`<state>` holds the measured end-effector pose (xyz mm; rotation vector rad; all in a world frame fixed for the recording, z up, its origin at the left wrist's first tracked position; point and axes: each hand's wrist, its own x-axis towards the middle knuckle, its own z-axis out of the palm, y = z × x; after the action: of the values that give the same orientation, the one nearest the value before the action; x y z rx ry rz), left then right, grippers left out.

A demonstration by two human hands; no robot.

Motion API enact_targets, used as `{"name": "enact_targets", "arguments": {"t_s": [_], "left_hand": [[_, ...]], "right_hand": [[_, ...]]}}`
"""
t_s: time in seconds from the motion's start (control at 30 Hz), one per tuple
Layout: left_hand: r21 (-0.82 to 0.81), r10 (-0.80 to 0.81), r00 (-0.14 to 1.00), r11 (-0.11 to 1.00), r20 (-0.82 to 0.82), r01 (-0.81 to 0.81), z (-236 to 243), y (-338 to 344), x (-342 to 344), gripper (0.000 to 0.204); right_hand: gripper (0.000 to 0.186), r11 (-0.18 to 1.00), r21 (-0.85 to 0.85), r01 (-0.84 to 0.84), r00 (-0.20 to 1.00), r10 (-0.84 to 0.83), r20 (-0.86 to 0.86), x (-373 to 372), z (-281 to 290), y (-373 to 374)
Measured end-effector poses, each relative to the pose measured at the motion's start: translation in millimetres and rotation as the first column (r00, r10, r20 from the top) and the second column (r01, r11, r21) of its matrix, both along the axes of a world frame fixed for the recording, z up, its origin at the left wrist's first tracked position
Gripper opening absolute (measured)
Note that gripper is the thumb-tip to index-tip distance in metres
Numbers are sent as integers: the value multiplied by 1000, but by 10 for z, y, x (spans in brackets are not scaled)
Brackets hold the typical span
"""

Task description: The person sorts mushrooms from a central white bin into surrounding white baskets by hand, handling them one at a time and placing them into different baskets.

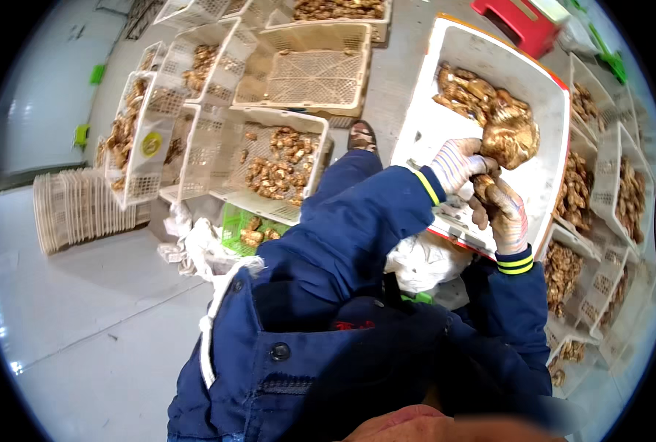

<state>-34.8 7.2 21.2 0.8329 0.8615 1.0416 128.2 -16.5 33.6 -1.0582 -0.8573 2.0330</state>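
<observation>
A white box with a red-orange rim lies open in front of me. Inside it is a heap of glossy golden-brown knobbly pieces, and nearer my hands a large lumpy one; they look like mushrooms or roots, but I cannot tell which. Both gloves are striped, with dark soiled fingertips. My right hand is closed around a small brown knobbly piece over the box's near side. My left hand is closed beside it, fingertips at that piece's upper end, close to the large lump; what they grip is partly hidden.
White plastic crates with brown pieces surround me: a nearby one at left, several at right, including one. A green basket and white bags lie close to me. A red stool stands far right; stacked crates are left.
</observation>
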Motion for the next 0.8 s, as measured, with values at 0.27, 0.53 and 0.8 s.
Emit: {"name": "enact_targets", "arguments": {"t_s": [0.27,0.53,0.8], "left_hand": [[11,460,887,888,39,-461,317,-614,-938,21],[211,765,589,640,-260,-739,752,-1518,-2576,28],[57,972,-23,-10,-233,-998,280,-2695,-4732,33]], "right_hand": [[68,938,138,-318,947,321,1,-490,227,-39],[52,932,137,-335,912,284,295,-202,-334,196],[44,927,73,-367,838,296,459,-64,-655,299]]}}
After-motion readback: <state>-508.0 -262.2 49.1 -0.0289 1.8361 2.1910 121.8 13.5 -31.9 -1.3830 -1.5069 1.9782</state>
